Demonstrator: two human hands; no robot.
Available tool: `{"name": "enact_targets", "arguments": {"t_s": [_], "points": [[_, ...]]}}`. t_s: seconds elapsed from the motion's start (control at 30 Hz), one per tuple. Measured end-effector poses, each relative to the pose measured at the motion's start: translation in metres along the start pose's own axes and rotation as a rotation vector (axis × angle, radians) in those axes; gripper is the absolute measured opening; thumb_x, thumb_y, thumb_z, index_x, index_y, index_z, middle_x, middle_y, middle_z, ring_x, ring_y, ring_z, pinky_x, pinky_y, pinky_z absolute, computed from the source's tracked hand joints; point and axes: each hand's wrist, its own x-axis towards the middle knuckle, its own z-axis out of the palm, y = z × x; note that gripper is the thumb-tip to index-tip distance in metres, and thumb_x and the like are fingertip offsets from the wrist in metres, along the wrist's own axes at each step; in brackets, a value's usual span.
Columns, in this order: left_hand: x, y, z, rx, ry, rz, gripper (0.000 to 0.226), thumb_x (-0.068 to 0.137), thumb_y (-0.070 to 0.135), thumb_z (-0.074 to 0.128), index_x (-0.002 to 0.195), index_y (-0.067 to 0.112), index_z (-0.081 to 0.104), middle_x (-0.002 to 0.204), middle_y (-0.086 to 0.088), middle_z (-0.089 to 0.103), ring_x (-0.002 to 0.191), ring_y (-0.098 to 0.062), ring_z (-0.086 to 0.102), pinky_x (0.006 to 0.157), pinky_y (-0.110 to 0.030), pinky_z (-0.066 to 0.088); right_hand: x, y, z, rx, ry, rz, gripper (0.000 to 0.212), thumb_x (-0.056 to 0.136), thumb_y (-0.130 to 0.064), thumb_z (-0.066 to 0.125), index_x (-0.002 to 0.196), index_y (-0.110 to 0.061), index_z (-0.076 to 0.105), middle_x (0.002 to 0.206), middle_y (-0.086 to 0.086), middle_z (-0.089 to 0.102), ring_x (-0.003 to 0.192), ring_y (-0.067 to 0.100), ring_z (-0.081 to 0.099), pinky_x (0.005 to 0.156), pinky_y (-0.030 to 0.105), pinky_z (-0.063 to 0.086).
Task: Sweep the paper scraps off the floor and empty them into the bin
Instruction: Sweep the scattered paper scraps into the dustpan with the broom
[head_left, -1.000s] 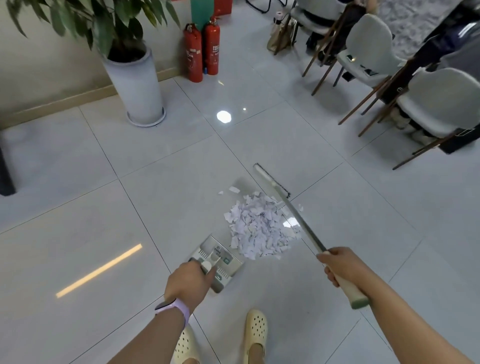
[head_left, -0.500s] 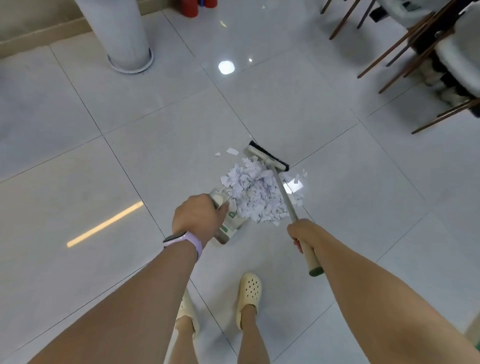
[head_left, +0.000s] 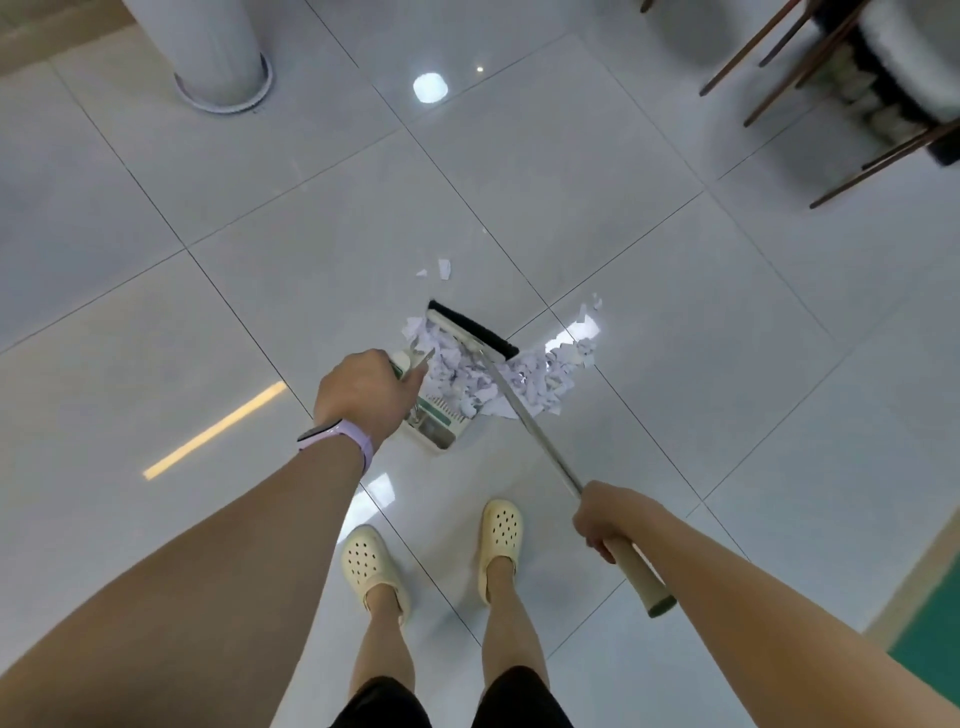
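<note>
We judge scraps (head_left: 540, 382) lie right of dustpan (head_left: 441, 421) | broom head (head_left: 470, 332) behind pile | left hand (head_left: 363, 397) grasps dustpan handle | right hand (head_left: 605, 519) clenches broom handle.

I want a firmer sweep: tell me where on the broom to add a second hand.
Grip the bare metal shaft of the broom, from above, just ahead of the right hand. It slants clear and narrow there; lower down, the paper scraps crowd the head.

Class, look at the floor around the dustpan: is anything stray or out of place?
Yes. Two scraps lie on the floor beyond the broom head, apart from the pile. More scraps sit to the right of the dustpan, outside it. The sweep has missed these.
</note>
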Motion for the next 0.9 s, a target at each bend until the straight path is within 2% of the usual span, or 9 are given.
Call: {"name": "enact_targets", "arguments": {"t_s": [0.07, 0.17, 0.27, 0.37, 0.47, 0.57, 0.63, 0.73, 0.9], "points": [[-0.009, 0.0, 0.005, 0.009, -0.006, 0.002, 0.055, 0.097, 0.062, 0.047, 0.074, 0.013, 0.054, 0.072, -0.004, 0.06, 0.069, -0.028, 0.058, 0.061, -0.032, 0.042, -0.007, 0.006, 0.007, -0.059, -0.028, -0.022, 0.011, 0.084, -0.006, 0.059, 0.094, -0.005, 0.057, 0.085, 0.009, 0.073, 0.061, 0.021, 0.069, 0.064, 0.03, 0.056], [-0.017, -0.006, 0.008, 0.009, 0.0, -0.007, 0.055, 0.096, 0.065, 0.045, 0.072, 0.016, 0.051, 0.073, -0.004, 0.059, 0.072, -0.03, 0.058, 0.062, -0.032, 0.043, -0.02, 0.013, 0.022, -0.131, -0.082, -0.038, 0.019, 0.081, 0.0, 0.059, 0.1, -0.001, 0.056, 0.102, 0.016, 0.072, 0.085, 0.034, 0.073, 0.079, 0.04, 0.059], [-0.027, -0.014, 0.008, -0.002, 0.017, -0.009, 0.056, 0.095, 0.068, 0.045, 0.073, 0.017, 0.051, 0.072, -0.003, 0.058, 0.072, -0.03, 0.058, 0.062, -0.032, 0.043, -0.035, 0.018, 0.035, -0.059, -0.095, -0.024, 0.006, 0.087, -0.002, 0.051, 0.093, -0.003, 0.051, 0.089, 0.015, 0.072, 0.063, 0.029, 0.067, 0.066, 0.037, 0.057], [-0.042, -0.02, 0.012, 0.032, 0.006, -0.009, 0.056, 0.096, 0.068, 0.043, 0.078, 0.016, 0.055, 0.076, -0.004, 0.061, 0.072, -0.028, 0.059, 0.061, -0.031, 0.044, -0.044, 0.025, 0.045, -0.024, -0.04, -0.039, 0.018, 0.089, -0.004, 0.051, 0.106, -0.001, 0.052, 0.092, 0.017, 0.073, 0.065, 0.03, 0.065, 0.075, 0.041, 0.059], [-0.059, -0.031, 0.012, 0.021, -0.044, -0.035, 0.053, 0.096, 0.064, 0.046, 0.079, 0.015, 0.058, 0.077, -0.004, 0.063, 0.073, -0.028, 0.061, 0.06, -0.03, 0.045, -0.059, 0.035, 0.057, 0.06, -0.002, -0.019, 0.015, 0.082, 0.002, 0.047, 0.096, -0.004, 0.047, 0.085, 0.017, 0.069, 0.056, 0.028, 0.059, 0.06, 0.035, 0.053], [-0.075, -0.055, 0.017, -0.095, -0.132, -0.108, 0.049, 0.092, 0.063, 0.054, 0.077, 0.016, 0.055, 0.079, -0.005, 0.065, 0.074, -0.028, 0.064, 0.062, -0.03, 0.049, -0.078, 0.048, 0.069, 0.187, 0.066, -0.019, 0.021, 0.084, -0.001, 0.043, 0.103, -0.009, 0.045, 0.081, 0.012, 0.065, 0.051, 0.021, 0.057, 0.051, 0.028, 0.049], [-0.083, -0.075, 0.022, -0.224, -0.234, -0.159, 0.043, 0.092, 0.055, 0.06, 0.079, 0.013, 0.056, 0.076, -0.006, 0.071, 0.065, -0.024, 0.066, 0.06, -0.028, 0.05, -0.093, 0.056, 0.075, 0.224, 0.092, -0.042, 0.02, 0.087, -0.006, 0.045, 0.107, -0.01, 0.046, 0.083, 0.007, 0.063, 0.051, 0.013, 0.057, 0.049, 0.022, 0.046], [-0.096, -0.099, 0.025, -0.43, -0.381, -0.236, 0.028, 0.094, 0.035, 0.065, 0.081, 0.01, 0.06, 0.065, -0.004, 0.072, 0.05, -0.019, 0.062, 0.052, -0.023, 0.045, -0.111, 0.066, 0.084, 0.315, 0.097, -0.062, 0.022, 0.088, -0.007, 0.05, 0.109, -0.006, 0.049, 0.085, 0.009, 0.06, 0.049, 0.012, 0.053, 0.044, 0.02, 0.04], [-0.126, -0.117, 0.039, -0.329, -0.188, -0.198, 0.046, 0.09, 0.054, 0.065, 0.07, 0.014, 0.056, 0.071, -0.004, 0.062, 0.073, -0.026, 0.064, 0.058, -0.029, 0.042, -0.146, 0.075, 0.084, 0.588, 0.013, -0.066, 0.011, 0.086, 0.002, 0.057, 0.093, 0.001, 0.049, 0.064, 0.013, 0.052, 0.037, 0.018, 0.041, 0.04, 0.021, 0.036]]}}
